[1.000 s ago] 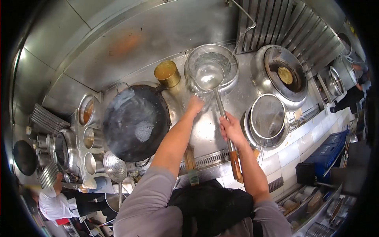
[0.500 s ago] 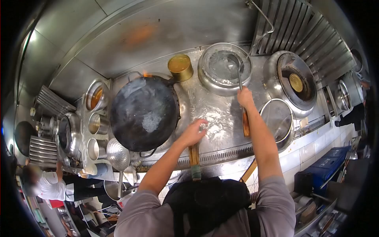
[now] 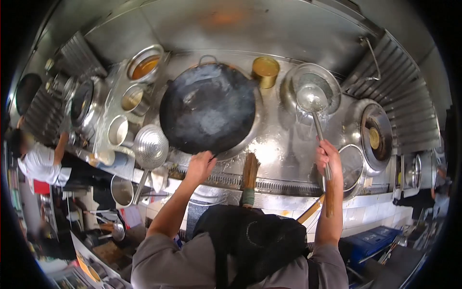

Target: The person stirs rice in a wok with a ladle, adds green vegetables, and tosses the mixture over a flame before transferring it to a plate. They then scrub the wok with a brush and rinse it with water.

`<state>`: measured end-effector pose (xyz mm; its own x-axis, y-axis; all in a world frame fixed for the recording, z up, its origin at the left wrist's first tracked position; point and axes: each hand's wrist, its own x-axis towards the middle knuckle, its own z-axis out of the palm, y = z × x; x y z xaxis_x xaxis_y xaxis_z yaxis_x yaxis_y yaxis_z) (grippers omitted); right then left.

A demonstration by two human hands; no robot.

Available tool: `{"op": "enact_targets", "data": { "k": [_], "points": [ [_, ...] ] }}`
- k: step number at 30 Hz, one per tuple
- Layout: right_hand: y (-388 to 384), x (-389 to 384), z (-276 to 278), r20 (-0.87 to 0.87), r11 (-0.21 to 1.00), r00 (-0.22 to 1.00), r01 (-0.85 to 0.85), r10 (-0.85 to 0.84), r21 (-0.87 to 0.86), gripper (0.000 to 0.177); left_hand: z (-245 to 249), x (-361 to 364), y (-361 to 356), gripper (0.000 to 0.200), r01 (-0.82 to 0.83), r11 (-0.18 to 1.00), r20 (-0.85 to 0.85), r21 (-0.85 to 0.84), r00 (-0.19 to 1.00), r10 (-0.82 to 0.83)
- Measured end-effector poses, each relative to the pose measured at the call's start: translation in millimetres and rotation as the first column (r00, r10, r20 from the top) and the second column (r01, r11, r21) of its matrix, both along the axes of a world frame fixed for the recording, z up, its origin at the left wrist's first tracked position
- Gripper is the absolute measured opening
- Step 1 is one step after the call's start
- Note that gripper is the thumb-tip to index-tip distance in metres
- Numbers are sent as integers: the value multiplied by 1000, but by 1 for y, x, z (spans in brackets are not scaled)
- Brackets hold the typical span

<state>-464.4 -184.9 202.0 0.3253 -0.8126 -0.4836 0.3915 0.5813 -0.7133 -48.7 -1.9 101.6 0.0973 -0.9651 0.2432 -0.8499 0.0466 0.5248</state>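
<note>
A large black wok (image 3: 209, 108) sits on the burner, with whitish steam or smoke over its inside. My left hand (image 3: 201, 167) is at its near rim, fingers closed where the near loop handle is; the hand hides the handle itself. My right hand (image 3: 329, 158) grips a long ladle (image 3: 317, 126) partway along its metal shaft, the wooden end running back along my forearm. The ladle's bowl is tilted above the near side of a round steel pot of water (image 3: 293, 98). Water appears to spill from it down over the pot's side.
A bamboo brush (image 3: 249, 180) lies at the near edge. A golden tin (image 3: 265, 72) stands between wok and pot. A perforated skimmer (image 3: 151, 146) and steel containers (image 3: 136, 100) are on the left. A wire strainer (image 3: 351, 166) and second burner (image 3: 375, 137) are right. A co-worker (image 3: 41, 159) stands far left.
My left hand has moved from above the wet counter to the wok's near rim. The ladle has come up out of the pot's water, tilted toward me. The view has turned left.
</note>
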Motion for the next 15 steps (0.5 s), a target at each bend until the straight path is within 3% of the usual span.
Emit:
{"op": "enact_targets", "data": {
  "k": [4,5,7,8,9,10,11,12,14,15],
  "points": [
    [44,35,44,-23,992,991,-129,129,14,26,13,-3,-54,18,-31,991,-94,-128,995,19],
    [51,46,50,-76,989,987,-141,143,36,27,10,-5,-78,26,-71,988,-107,-138,993,57],
    [64,71,51,-148,976,966,-216,211,-15,28,16,-12,-127,37,-92,991,-174,92,979,108],
    [69,80,49,-220,964,946,-257,237,-70,29,1,-14,-153,31,-56,996,-205,65,976,69],
    [70,85,36,-305,951,923,-282,233,-125,38,-3,-18,-171,25,-27,996,-393,89,918,60],
    [72,92,26,-308,944,914,-311,265,-113,38,-13,-20,-187,22,-29,999,-290,36,956,38],
    [73,98,18,-438,912,873,-339,214,-230,43,39,-23,-183,23,-1,919,-344,395,927,149],
    [73,102,12,-549,861,825,-372,136,-345,48,26,-15,-182,23,-20,916,-345,400,923,170],
    [59,96,-8,-617,852,783,-371,73,-369,53,6,-5,-182,21,-37,965,-201,260,975,91],
    [44,84,-33,-728,765,672,-397,-134,-507,52,10,-8,-160,16,-91,978,-207,190,969,131]
  ]
}}
